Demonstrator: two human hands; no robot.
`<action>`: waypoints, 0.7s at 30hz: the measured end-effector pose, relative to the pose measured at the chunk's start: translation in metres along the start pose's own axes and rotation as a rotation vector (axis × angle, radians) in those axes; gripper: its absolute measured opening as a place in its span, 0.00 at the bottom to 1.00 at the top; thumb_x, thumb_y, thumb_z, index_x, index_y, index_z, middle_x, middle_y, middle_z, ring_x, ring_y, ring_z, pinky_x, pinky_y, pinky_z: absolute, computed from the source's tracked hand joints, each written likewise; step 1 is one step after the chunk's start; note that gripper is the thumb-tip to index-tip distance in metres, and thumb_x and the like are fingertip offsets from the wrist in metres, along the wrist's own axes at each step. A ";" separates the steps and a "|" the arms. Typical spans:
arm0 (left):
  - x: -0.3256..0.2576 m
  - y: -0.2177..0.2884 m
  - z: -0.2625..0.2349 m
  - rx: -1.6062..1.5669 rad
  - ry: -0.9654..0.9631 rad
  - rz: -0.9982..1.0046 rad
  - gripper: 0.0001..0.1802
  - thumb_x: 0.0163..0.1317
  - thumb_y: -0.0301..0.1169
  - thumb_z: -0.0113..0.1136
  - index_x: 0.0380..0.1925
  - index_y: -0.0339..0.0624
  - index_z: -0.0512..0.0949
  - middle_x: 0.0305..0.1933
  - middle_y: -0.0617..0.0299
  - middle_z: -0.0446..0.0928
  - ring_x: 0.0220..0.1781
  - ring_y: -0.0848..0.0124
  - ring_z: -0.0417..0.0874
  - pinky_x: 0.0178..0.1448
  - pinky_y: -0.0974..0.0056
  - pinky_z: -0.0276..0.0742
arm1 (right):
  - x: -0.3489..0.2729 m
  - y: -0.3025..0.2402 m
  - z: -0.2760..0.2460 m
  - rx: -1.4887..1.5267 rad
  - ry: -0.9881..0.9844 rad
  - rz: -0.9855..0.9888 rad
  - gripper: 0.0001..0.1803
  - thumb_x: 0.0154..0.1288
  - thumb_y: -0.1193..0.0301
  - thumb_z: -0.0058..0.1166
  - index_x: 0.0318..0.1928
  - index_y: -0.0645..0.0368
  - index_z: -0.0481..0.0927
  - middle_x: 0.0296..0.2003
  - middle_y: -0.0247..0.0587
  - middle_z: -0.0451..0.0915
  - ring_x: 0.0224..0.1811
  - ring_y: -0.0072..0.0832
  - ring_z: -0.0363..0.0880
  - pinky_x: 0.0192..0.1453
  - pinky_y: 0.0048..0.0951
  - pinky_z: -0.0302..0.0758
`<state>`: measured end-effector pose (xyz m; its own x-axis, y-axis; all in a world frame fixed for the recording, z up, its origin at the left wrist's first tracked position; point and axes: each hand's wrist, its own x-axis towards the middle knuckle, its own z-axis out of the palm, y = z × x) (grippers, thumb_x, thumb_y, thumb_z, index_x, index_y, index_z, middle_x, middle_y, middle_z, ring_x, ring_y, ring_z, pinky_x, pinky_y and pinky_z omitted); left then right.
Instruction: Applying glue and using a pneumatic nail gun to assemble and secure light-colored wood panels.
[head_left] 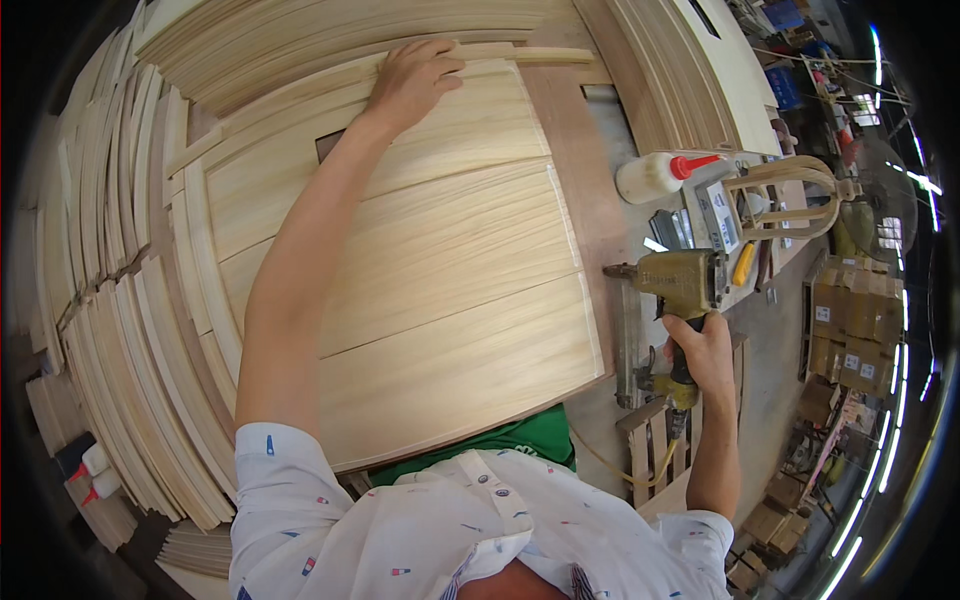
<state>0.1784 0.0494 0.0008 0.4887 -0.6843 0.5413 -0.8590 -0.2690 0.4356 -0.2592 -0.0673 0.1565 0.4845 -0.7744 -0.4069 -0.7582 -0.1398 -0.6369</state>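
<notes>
Plainly, the nail gun point(685, 278) is at the person's right, off the panel's right edge, its nose toward the panel point(450, 245) but not touching it. The right grip point(706, 352) is closed around its handle, probably so that the weight balances and the nose stays clear of the wood. A hose point(662, 468) hangs from its base.

The left grip point(412, 85) lies over the strips point(555, 55) at the panel's far edge, fingers bent, perhaps to keep them lined up; whether it pinches one, I cannot tell. A white line, likely glue, runs down the panel's right edge.

On the table point(635, 226) to the right is a bottle point(643, 180) with a red nozzle, seemingly within easy reach; its opaque wall hides how full it is. Beside it is a small box point(717, 215), its contents not readable from here, near an orange handle point(744, 264) and a curved wooden frame point(805, 195). Farther right, cartons point(865, 310) are stacked; what they hold is hidden.
</notes>
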 end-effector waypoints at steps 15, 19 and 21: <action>0.009 0.017 -0.006 -0.064 -0.080 -0.219 0.21 0.55 0.38 0.66 0.49 0.46 0.77 0.52 0.60 0.78 0.59 0.60 0.74 0.62 0.57 0.69 | 0.121 -0.169 0.037 -0.135 -0.149 -0.547 0.15 0.57 0.64 0.58 0.32 0.67 0.80 0.16 0.38 0.76 0.17 0.22 0.75 0.24 0.26 0.72; 0.009 0.013 0.001 -0.034 -0.071 -0.240 0.22 0.55 0.38 0.67 0.49 0.46 0.76 0.50 0.59 0.79 0.57 0.59 0.75 0.60 0.56 0.70 | 0.164 -0.201 0.069 -0.188 -0.138 -0.594 0.16 0.59 0.62 0.57 0.32 0.65 0.79 0.20 0.35 0.76 0.18 0.19 0.74 0.22 0.23 0.70; 0.009 0.010 0.002 -0.035 -0.062 -0.219 0.22 0.55 0.38 0.67 0.49 0.45 0.76 0.50 0.59 0.79 0.57 0.59 0.75 0.60 0.56 0.70 | 0.173 -0.212 0.078 -0.178 -0.109 -0.611 0.16 0.59 0.62 0.57 0.32 0.65 0.79 0.20 0.36 0.76 0.19 0.19 0.75 0.22 0.23 0.70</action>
<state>0.1739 0.0394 0.0080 0.6517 -0.6527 0.3863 -0.7272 -0.3930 0.5628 0.0194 -0.1233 0.1698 0.8862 -0.4571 -0.0753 -0.3878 -0.6430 -0.6604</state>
